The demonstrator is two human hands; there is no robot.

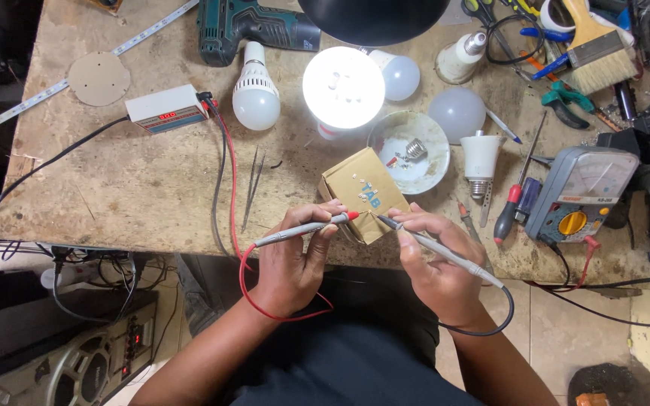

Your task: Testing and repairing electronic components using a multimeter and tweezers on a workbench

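I see the left hand [291,256] closed pen-style on the red probe [306,228], right hand [434,263] likewise on the black probe [438,248]; tips meet at the small board [362,224] before the cardboard box [362,192], table edge [152,225] steadying.

Small electrical repair workshop: scarred wooden bench [137,180] strewn with dismantled bulbs [256,98], analogue multimeter [581,192] at right, cordless drill [253,26] far, screwdrivers [509,210], pliers [566,101], tangled cables underneath
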